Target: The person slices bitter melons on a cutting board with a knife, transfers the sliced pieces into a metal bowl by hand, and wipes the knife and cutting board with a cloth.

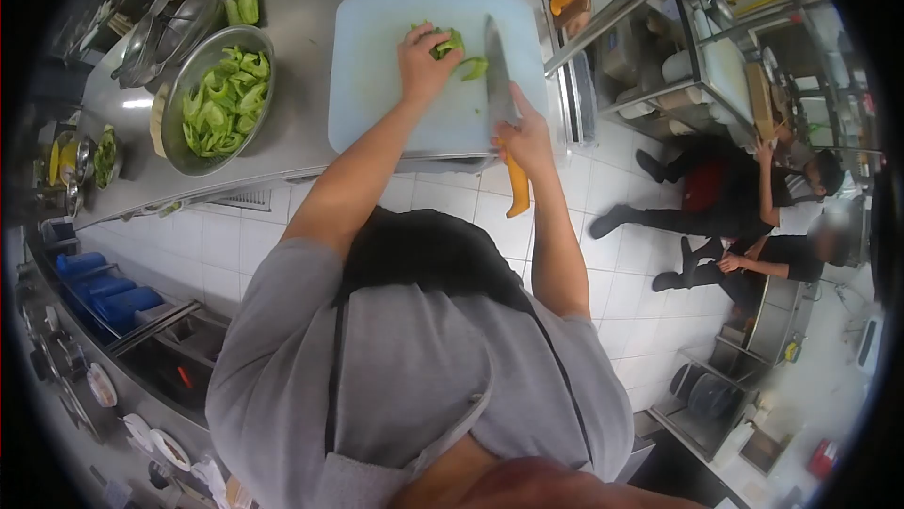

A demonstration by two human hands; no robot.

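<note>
1. The green vegetable pieces are gripped by the left hand's fingers on the pale rectangular plastic board; if fingertips were stretched toward the edge, they could be nicked.
2. The long steel knife with an orange handle is gripped by the right hand's fingers; by a damp palm, control could be lost.
3. By the loose green slice beside it, the blade could be deflected.

Bitter melon slices are held on a white cutting board by the left hand; an orange-handled knife is gripped by the right.
</note>
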